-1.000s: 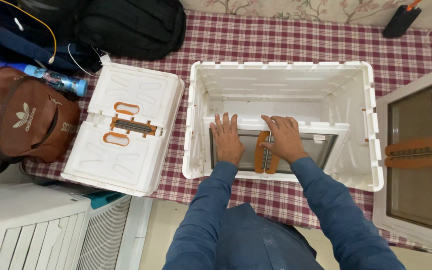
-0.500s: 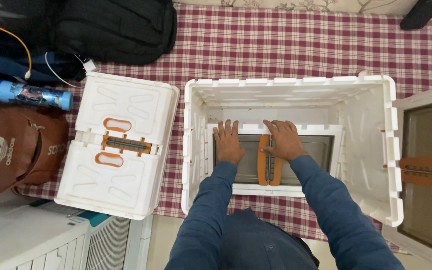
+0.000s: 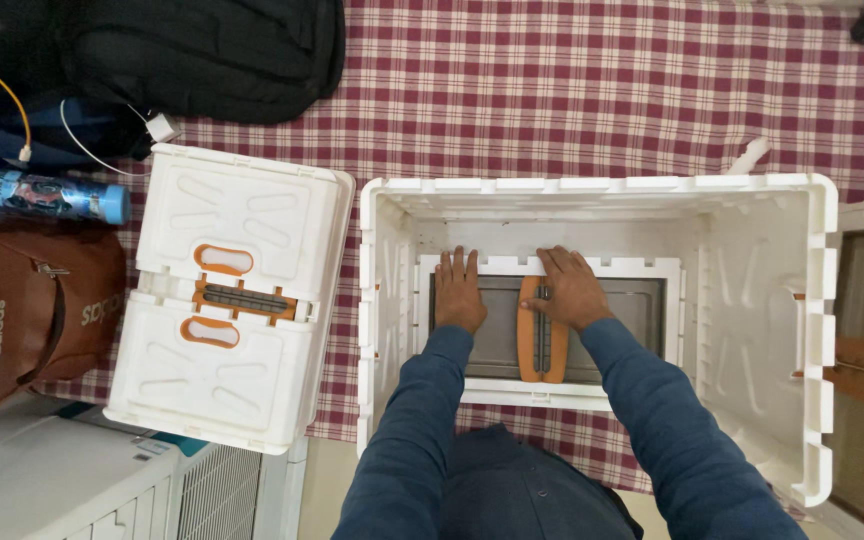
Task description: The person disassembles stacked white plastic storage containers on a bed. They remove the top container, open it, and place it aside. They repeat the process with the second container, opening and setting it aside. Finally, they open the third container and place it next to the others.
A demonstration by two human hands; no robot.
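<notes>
We're mid-fit here; both hands press a framed panel [image 3: 552, 325] flat into the open white crate [image 3: 767, 300], centre of the frame, on the checked cloth; left hand [image 3: 459, 292] lies open, palm down, on the panel's upper left edge; right hand [image 3: 572, 290] is spread open over the orange handle [image 3: 542, 335]. Next move probably needs even downward pressure so the panel seats squarely; a closed white crate [image 3: 232, 300] sits at left.
</notes>
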